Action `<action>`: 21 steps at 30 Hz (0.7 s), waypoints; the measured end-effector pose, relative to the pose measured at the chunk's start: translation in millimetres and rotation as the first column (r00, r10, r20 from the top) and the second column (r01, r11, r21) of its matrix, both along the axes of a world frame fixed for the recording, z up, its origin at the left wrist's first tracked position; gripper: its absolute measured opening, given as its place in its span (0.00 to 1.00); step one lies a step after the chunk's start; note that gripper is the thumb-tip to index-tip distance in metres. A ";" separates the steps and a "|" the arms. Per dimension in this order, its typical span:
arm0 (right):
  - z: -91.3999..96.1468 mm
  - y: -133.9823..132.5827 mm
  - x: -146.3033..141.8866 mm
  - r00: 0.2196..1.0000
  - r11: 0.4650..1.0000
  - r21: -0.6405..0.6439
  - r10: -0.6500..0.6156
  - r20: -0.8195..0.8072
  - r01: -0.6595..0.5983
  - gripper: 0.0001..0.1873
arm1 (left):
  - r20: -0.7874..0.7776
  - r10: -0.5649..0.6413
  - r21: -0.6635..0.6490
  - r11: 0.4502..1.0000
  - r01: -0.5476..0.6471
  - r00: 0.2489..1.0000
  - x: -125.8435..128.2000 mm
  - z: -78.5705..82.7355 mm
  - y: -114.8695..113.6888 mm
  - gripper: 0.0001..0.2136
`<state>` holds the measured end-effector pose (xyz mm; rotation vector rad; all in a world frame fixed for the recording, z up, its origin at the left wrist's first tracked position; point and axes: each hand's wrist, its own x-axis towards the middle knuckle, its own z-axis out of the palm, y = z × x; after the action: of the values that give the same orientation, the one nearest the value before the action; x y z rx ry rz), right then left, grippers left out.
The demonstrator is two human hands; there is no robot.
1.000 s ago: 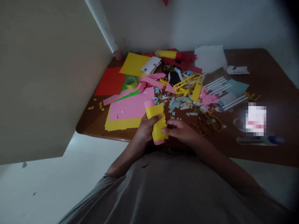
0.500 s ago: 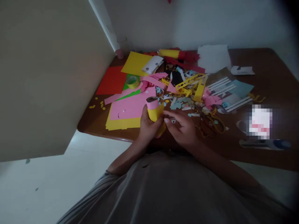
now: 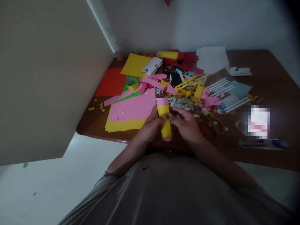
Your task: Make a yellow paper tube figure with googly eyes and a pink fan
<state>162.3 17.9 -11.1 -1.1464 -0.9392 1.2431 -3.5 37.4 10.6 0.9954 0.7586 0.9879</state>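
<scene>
A paper tube [image 3: 166,125] wrapped in yellow paper, with pink showing at both ends, is held over the table's front edge. Its open, dark top end tilts away from me. My left hand [image 3: 152,125] is closed around its left side, thumb across the front. My right hand [image 3: 187,125] grips the right side, thumb on the yellow wrap; the fingers behind the tube are partly hidden. Just left of my hands lie pink paper [image 3: 133,107] and yellow sheets [image 3: 122,125]. Scissors with orange-yellow handles [image 3: 217,123] lie to the right, partly behind my right hand.
Paper scraps [image 3: 184,102] litter the middle of the brown table [image 3: 262,81]. A tape roll [image 3: 132,83] stands on the left, near red paper [image 3: 110,82]. At the back lies another yellow-and-red tube [image 3: 171,55]. A cutter [image 3: 264,144] rests at the right, and white strips [image 3: 217,87] lie beyond the scraps.
The tube has shifted right and turned so its yellow front faces me. My right hand has closed in from beside the loose yellow paper edge and now grips the tube.
</scene>
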 end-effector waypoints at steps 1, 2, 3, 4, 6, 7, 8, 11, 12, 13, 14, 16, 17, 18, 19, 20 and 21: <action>2.0 1.0 2.0 1.000 1.000 -0.015 0.003 -0.028 -0.003 0.30 | 0.080 0.013 -0.073 0.997 -0.007 0.997 0.9 2.4 0.3 0.21; 3.4 1.8 3.6 0.999 1.000 -0.024 0.008 -0.046 -0.009 0.29 | 0.132 0.030 -0.133 0.991 -0.013 0.991 1.9 4.6 0.7 0.21; 4.2 2.6 4.9 0.998 0.999 -0.029 0.017 -0.054 -0.019 0.29 | 0.155 0.049 -0.177 0.984 -0.022 0.987 2.7 6.3 1.1 0.22; 4.3 3.3 6.0 0.998 0.999 -0.032 0.032 -0.056 -0.033 0.28 | 0.159 0.069 -0.206 0.978 -0.035 0.985 3.0 7.7 1.6 0.23; 2.5 4.5 8.3 0.996 0.997 -0.041 0.059 -0.063 -0.062 0.28 | 0.136 0.103 -0.241 0.968 -0.068 0.985 2.1 9.2 3.2 0.26; 0.9 4.9 9.5 0.994 0.996 -0.044 0.076 -0.076 -0.079 0.28 | 0.119 0.118 -0.250 0.964 -0.085 0.986 1.1 9.7 4.1 0.27; -1.1 5.0 10.9 0.991 0.994 -0.046 0.093 -0.093 -0.097 0.30 | 0.102 0.134 -0.252 0.962 -0.104 0.986 -0.2 10.1 5.1 0.28; -6.7 2.8 14.7 0.988 0.992 -0.034 0.118 -0.102 -0.122 0.34 | 0.055 0.178 -0.243 0.957 -0.160 0.982 -3.6 11.2 7.7 0.30; -8.2 1.1 15.5 0.991 0.993 -0.017 0.112 -0.076 -0.113 0.35 | 0.046 0.196 -0.244 0.953 -0.179 0.980 -4.3 11.4 8.4 0.30; -9.3 -1.1 15.9 0.994 0.995 0.008 0.097 -0.040 -0.097 0.35 | 0.041 0.213 -0.250 0.948 -0.196 0.976 -4.7 11.4 9.0 0.31; -10.2 -3.8 15.7 0.997 0.996 0.036 0.083 -0.001 -0.083 0.35 | 0.038 0.228 -0.256 0.943 -0.211 0.973 -4.9 11.1 9.6 0.32; -11.5 -9.6 14.2 0.993 0.993 0.063 0.100 0.068 -0.105 0.38 | 0.043 0.249 -0.265 0.937 -0.230 0.967 -4.8 9.5 10.8 0.31; -12.2 -12.2 13.2 0.988 0.990 0.054 0.123 0.096 -0.129 0.40 | 0.050 0.253 -0.270 0.935 -0.231 0.966 -4.6 8.2 11.5 0.31; -12.9 -14.5 12.2 0.982 0.988 0.034 0.147 0.121 -0.152 0.43 | 0.061 0.249 -0.277 0.935 -0.223 0.967 -4.3 6.9 12.3 0.29; -13.9 -16.1 11.6 0.976 0.986 0.013 0.163 0.146 -0.166 0.43 | 0.074 0.241 -0.286 0.935 -0.210 0.968 -4.0 5.4 13.0 0.28; -15.0 -16.9 11.3 0.971 0.986 -0.006 0.168 0.170 -0.169 0.42 | 0.086 0.229 -0.298 0.935 -0.194 0.970 -3.9 4.2 13.7 0.26; -16.3 -17.0 11.6 0.969 0.987 -0.021 0.162 0.188 -0.161 0.39 | 0.096 0.216 -0.310 0.934 -0.177 0.972 -3.9 3.1 14.2 0.24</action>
<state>173.9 0.9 -27.4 -1.2275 -1.1918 1.2826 -7.4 51.6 13.7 0.5940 0.8829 1.0608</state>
